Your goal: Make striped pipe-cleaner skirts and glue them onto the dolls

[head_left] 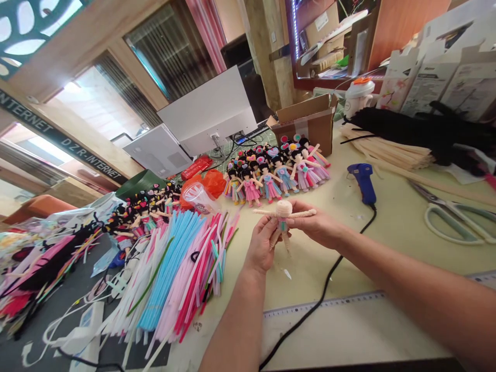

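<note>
Holding an unfinished doll point(284, 211) between them above the pale table point(399, 206), both hands are closed on it in the head view. The left hand point(260, 248) wraps its fingers about the doll's legs and lower body. The right hand point(318, 226) pinches the torso just under one outstretched arm. The doll stands upright, its bare beige head uppermost. Beyond it a row of finished dolls point(275, 175) lies near a cardboard box point(310, 121). A blue glue gun point(363, 181) rests just right of the hands, scissors point(453, 219) lie farther right, and a heap of coloured pipe cleaners point(182, 263) spreads to the left.
</note>
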Demonstrator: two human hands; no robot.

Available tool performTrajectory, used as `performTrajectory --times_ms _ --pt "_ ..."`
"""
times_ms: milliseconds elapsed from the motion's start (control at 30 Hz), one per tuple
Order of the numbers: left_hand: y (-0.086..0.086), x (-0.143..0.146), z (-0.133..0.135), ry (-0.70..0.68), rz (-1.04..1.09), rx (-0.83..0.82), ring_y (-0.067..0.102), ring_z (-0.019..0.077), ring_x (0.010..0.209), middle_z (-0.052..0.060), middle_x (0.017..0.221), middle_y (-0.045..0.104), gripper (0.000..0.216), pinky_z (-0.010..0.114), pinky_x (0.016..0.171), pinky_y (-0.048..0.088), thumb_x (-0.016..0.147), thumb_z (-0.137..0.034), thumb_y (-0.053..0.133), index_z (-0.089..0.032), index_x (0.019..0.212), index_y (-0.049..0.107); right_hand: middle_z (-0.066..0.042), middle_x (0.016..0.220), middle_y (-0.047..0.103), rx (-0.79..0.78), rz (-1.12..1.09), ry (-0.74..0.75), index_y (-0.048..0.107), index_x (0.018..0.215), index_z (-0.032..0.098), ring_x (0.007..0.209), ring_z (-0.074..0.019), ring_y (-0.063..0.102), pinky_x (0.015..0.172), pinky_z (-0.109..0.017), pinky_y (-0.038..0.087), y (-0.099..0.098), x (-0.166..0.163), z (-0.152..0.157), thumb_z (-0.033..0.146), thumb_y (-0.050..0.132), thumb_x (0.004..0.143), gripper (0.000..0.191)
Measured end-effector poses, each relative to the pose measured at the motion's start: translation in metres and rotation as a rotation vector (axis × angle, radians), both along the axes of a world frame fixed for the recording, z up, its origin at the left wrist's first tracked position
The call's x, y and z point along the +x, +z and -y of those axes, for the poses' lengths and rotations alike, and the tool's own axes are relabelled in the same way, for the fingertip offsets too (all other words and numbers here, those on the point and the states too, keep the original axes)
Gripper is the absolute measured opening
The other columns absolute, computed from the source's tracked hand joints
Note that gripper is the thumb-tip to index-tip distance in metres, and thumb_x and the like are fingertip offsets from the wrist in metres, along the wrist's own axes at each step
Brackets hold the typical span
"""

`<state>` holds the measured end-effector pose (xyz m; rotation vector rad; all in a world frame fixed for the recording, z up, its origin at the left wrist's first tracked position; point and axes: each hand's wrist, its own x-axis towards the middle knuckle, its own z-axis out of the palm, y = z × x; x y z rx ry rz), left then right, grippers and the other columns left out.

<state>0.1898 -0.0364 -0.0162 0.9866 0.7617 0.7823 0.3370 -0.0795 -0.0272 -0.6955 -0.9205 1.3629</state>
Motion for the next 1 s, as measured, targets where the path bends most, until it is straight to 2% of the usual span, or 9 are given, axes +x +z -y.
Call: performTrajectory --times_ms 200,400,500,600,667,833,1000 --pt "0.001 -0.001 0.000 0.078 -0.048 0.145 0.058 0.0104 0.054 -0.006 0.060 0.059 0.059 0.031 0.064 0.055 0.062 -0.055 0.085 -0.020 0.071 0.039 0.002 0.082 0.067 -0.020 0.021 -0.056 0.067 0.088 0.023 0.077 -0.0182 0.060 0.071 -0.035 0.048 -0.004 -0.002 -0.001 0.034 0.086 0.066 0.031" --pt "-0.001 -0.002 0.000 0.187 -0.115 0.352 0.057 0.0080 0.054 -0.004 0.073 0.056 0.048 0.024 0.052 0.052 0.066 -0.054 0.082 -0.017 0.077 0.055 0.000 0.091 0.068 -0.024 0.099 -0.150 0.066 0.091 0.024 0.088 -0.0201 0.061 0.080 -0.036 0.049 -0.006 -0.004 -0.001 0.040 0.085 0.067 0.035" --pt "0.000 -0.002 0.001 0.217 -0.159 0.392 0.060 0.0093 0.057 -0.002 0.080 0.061 0.042 0.023 0.051 0.051 0.070 -0.052 0.081 -0.017 0.082 0.061 0.000 0.093 0.068 -0.024 0.146 -0.171 0.066 0.093 0.025 0.090 -0.0203 0.060 0.082 -0.036 0.049 -0.005 -0.005 0.000 0.044 0.085 0.067 0.038" --pt "0.002 -0.002 0.002 0.229 -0.206 0.395 0.059 0.0092 0.051 -0.001 0.079 0.065 0.039 0.023 0.050 0.049 0.071 -0.050 0.080 -0.018 0.085 0.062 -0.001 0.092 0.068 -0.019 0.184 -0.196 0.065 0.094 0.025 0.091 -0.0211 0.060 0.083 -0.038 0.049 -0.004 -0.006 0.000 0.047 0.084 0.068 0.039" --pt "0.002 -0.001 0.002 0.241 -0.219 0.406 0.059 0.0094 0.051 -0.001 0.078 0.065 0.038 0.023 0.050 0.049 0.072 -0.049 0.080 -0.018 0.085 0.062 -0.001 0.092 0.068 -0.010 0.201 -0.215 0.064 0.094 0.025 0.090 -0.0214 0.061 0.082 -0.038 0.049 -0.005 -0.007 -0.001 0.048 0.083 0.069 0.039" --pt "0.000 -0.002 0.001 0.251 -0.237 0.514 0.063 0.0133 0.065 0.002 0.083 0.067 0.032 0.025 0.060 0.054 0.077 -0.047 0.076 -0.018 0.085 0.064 -0.001 0.090 0.066 0.002 0.237 -0.261 0.063 0.094 0.025 0.086 -0.0202 0.060 0.079 -0.036 0.048 -0.011 -0.008 -0.003 0.052 0.081 0.069 0.041" --pt "-0.001 -0.004 0.002 0.239 -0.279 0.569 0.062 0.0149 0.069 0.003 0.083 0.069 0.022 0.025 0.062 0.053 0.083 -0.041 0.070 -0.019 0.088 0.066 -0.002 0.093 0.064 0.039 0.341 -0.328 0.065 0.093 0.025 0.085 -0.0199 0.057 0.077 -0.036 0.047 -0.014 -0.008 -0.003 0.052 0.078 0.073 0.036"
